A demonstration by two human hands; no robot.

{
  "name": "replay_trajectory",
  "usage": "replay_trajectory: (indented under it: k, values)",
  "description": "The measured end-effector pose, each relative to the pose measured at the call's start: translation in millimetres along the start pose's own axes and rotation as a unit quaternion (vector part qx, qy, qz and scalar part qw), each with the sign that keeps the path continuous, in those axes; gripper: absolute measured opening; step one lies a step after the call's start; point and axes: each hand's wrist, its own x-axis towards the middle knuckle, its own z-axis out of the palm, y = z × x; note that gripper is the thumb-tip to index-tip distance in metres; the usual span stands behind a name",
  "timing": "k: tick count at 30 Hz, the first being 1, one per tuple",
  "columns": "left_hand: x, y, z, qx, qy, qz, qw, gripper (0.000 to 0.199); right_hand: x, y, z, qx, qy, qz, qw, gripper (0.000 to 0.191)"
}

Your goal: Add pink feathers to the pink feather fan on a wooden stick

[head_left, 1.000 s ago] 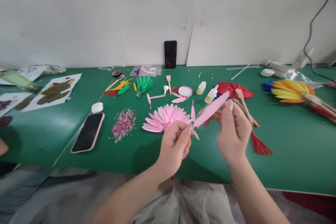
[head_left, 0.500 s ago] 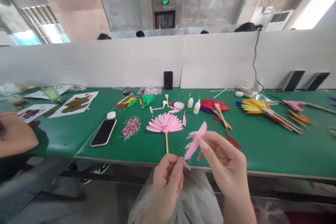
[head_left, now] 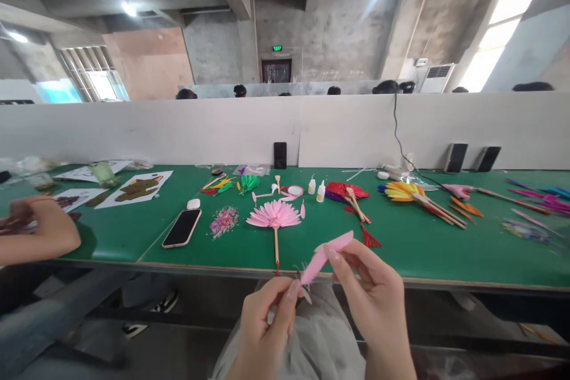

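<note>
Between my two hands, above my lap at the table's front edge, is a pink feather (head_left: 319, 260). My left hand (head_left: 271, 314) pinches its lower, frayed end between thumb and finger. My right hand (head_left: 371, 285) grips the upper part, with the tip sticking out past the fingers. Just beyond lies a fan of pink feathers (head_left: 275, 214) on a wooden stick, with a red cord at the stick's lower end. A loose pink feather (head_left: 303, 209) lies right of the fan. Behind it are a round mirror-like piece (head_left: 294, 190) and two small white bottles (head_left: 320, 191).
A phone (head_left: 181, 228) and colourful bits (head_left: 224, 221) lie left of the fan. Red (head_left: 350, 191) and yellow-orange feather bundles (head_left: 403, 192) are to the right. At the far left, another person's arm (head_left: 44, 237) rests over the green table (head_left: 124, 237). A white partition (head_left: 200, 130) stands behind.
The view has tilted up and turned slightly right. Both hands have moved slightly down and left in view, and the feather between them now lies at a flatter slant.
</note>
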Motion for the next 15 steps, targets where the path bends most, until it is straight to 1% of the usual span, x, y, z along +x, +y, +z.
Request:
replay_trajectory:
  k: [4, 8, 10, 12, 14, 15]
  values:
    - [-7, 3, -1.9, 0.026, -0.007, 0.011, 1.0, 0.04, -4, -1, 1, 0.024, -0.021, 0.009, 0.999, 0.013]
    - [-11, 8, -2.4, 0.019, -0.01, 0.003, 1.0, 0.04, -6, -2, 3, 0.038, -0.027, 0.03, 0.998, 0.019]
    - [-14, 12, -0.6, 0.009, 0.007, -0.003, 1.0, 0.04, -6, -4, 5, 0.049, -0.028, 0.042, 0.998, 0.02]
    - [-16, 17, 2.0, -0.004, 0.038, -0.012, 0.999, 0.041, -7, -5, 8, 0.056, -0.031, 0.046, 0.997, 0.021]
    - [-18, 21, 4.6, -0.021, 0.061, -0.024, 0.998, 0.043, -8, -5, 11, 0.051, -0.03, 0.041, 0.997, 0.022]
    - [-18, 22, 5.7, -0.03, 0.063, -0.031, 0.997, 0.044, -8, -5, 12, 0.044, -0.026, 0.033, 0.998, 0.022]
